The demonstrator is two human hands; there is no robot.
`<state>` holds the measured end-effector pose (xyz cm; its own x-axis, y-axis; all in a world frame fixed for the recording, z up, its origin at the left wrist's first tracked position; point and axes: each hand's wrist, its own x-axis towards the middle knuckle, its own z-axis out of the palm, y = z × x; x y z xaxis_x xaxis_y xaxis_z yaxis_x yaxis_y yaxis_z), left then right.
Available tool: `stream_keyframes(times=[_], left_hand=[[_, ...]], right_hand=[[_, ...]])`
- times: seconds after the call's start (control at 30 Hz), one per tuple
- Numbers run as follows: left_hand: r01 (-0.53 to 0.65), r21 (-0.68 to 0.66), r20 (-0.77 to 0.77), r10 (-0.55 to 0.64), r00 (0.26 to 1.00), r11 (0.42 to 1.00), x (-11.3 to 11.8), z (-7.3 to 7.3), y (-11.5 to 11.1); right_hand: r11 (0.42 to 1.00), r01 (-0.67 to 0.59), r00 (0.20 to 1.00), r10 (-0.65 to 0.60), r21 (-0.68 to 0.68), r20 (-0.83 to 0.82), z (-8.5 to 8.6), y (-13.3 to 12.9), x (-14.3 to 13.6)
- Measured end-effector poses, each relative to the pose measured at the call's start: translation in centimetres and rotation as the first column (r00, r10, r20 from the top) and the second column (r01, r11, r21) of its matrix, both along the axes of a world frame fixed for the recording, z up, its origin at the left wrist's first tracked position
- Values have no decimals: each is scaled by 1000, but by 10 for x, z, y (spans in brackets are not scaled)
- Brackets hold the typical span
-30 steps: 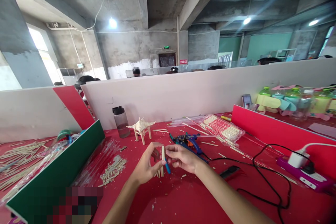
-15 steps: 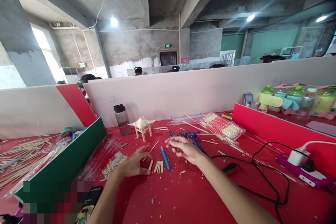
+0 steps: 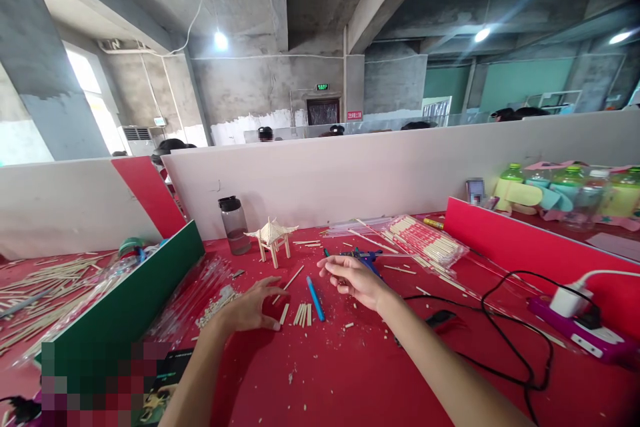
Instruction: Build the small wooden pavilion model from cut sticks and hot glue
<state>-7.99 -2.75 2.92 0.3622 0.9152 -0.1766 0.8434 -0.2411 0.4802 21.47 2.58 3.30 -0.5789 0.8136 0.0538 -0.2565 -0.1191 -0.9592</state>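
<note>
My left hand (image 3: 253, 307) is low over the red table, fingers spread and thumb apart, holding nothing. Just beyond its thumb tip lies a short wooden stick (image 3: 284, 314), beside a small row of similar cut sticks (image 3: 303, 315). A blue pen (image 3: 315, 299) lies right of that row. My right hand (image 3: 353, 279) hovers beyond the pen with thumb and fingers curled together; anything pinched there is too small to make out. Behind it sits a blue glue gun (image 3: 369, 259), partly hidden. A little stick pavilion (image 3: 273, 237) with a pointed roof stands upright farther back.
A dark-lidded bottle (image 3: 234, 227) stands at the back left. A pack of sticks (image 3: 425, 238) lies back right. Black cable (image 3: 505, 317) loops toward a purple power strip (image 3: 583, 327). Green (image 3: 125, 293) and red (image 3: 530, 247) dividers flank the table; small stick pieces (image 3: 220, 307) lie left.
My left hand has drawn back slightly from the short stick, which stays lying beside the row. My right hand keeps nearly the same pose. The view has shifted a little.
</note>
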Motion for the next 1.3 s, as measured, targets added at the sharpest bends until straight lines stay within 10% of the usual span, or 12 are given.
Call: stream_keyframes(times=[0.77,1.1,1.3], left_hand=[[213,263,39,-231,972,941,36,-10,3],[115,663,15,-167,986,739,57,-7,-2],[131,653,2,-174,985,746,67,-13,-2]], right_hand=[[998,-25,996,19,58,92,-7,0,-2],[997,32,973,-45,64,225,-23,-8,-23],[991,76,973,-98,114,207,-26,-8,-30]])
